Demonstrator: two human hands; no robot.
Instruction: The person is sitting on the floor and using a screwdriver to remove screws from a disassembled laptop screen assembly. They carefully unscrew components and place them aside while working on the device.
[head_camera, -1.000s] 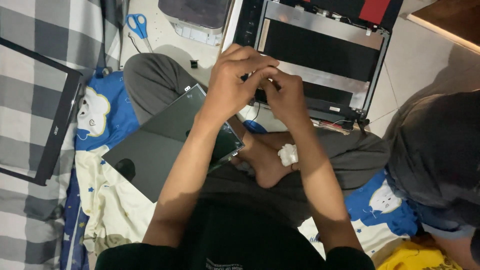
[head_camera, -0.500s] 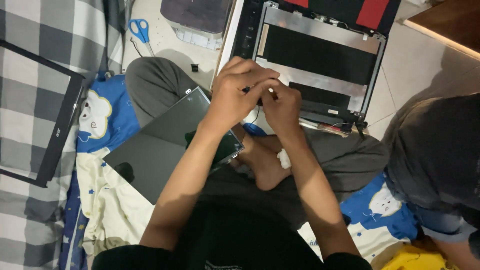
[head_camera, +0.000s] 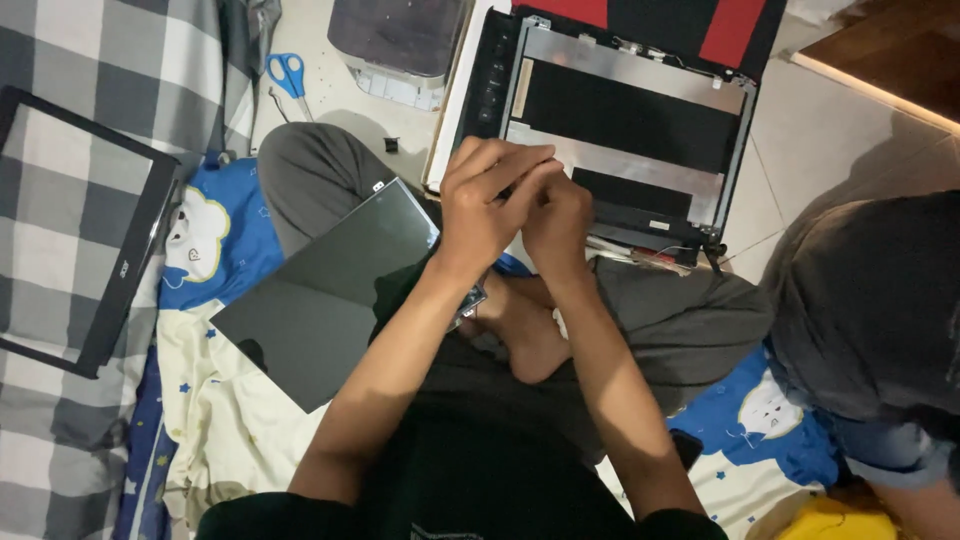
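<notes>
Pressing together over the stripped lid (head_camera: 625, 120), left hand (head_camera: 487, 200) and right hand (head_camera: 556, 215) hide any grip; panel (head_camera: 330, 290) and bezel (head_camera: 75, 230) already lie removed.

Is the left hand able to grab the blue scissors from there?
Probably yes. The scissors lie bare on the floor beyond the knee, nothing covering them. But the left hand is pressed against the right hand, so it must let go first.
</notes>
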